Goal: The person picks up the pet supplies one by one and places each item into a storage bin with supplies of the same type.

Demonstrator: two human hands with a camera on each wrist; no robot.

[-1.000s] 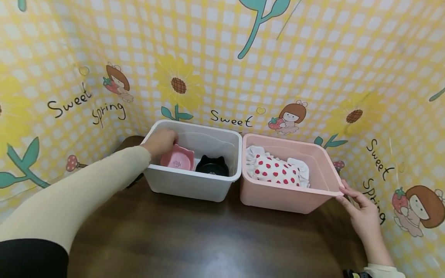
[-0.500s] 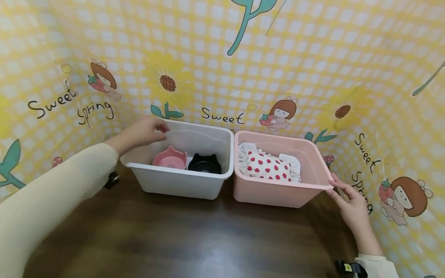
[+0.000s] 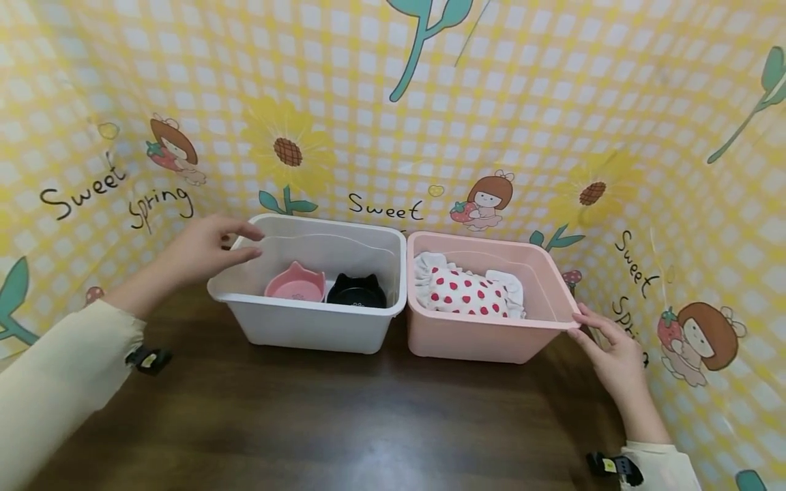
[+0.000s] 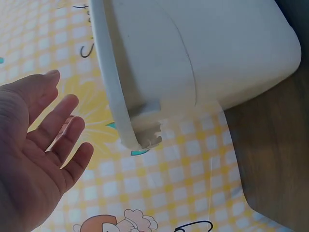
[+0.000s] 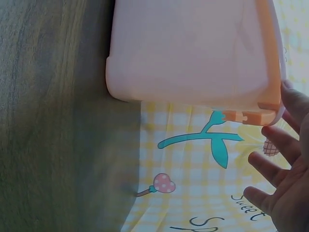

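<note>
My left hand (image 3: 211, 249) hovers over the left end of a white plastic bin (image 3: 313, 327), fingers spread and holding nothing. In the left wrist view the palm and several fingers show beside the bin's rim (image 4: 111, 92). Inside that bin stand a pink cat-eared bowl (image 3: 297, 283) and a black cat-eared bowl (image 3: 356, 292) side by side. My right hand (image 3: 614, 354) touches the right front corner of a pink plastic bin (image 3: 473, 341), thumb and forefinger at the rim, other fingers spread. In the pink bin lies a small white ruffled cushion with red strawberry-like spots (image 3: 467, 293).
Both bins stand side by side, their ends nearly meeting, on a dark brown wooden table (image 3: 344, 416). A yellow checked cloth (image 3: 344, 88) with flowers and lettering hangs close behind them and at both sides.
My left hand has come up out of the white bin, away from the pink bowl, and back left to the bin's end. My right hand stays at the pink bin's corner. The view shifts slightly.
</note>
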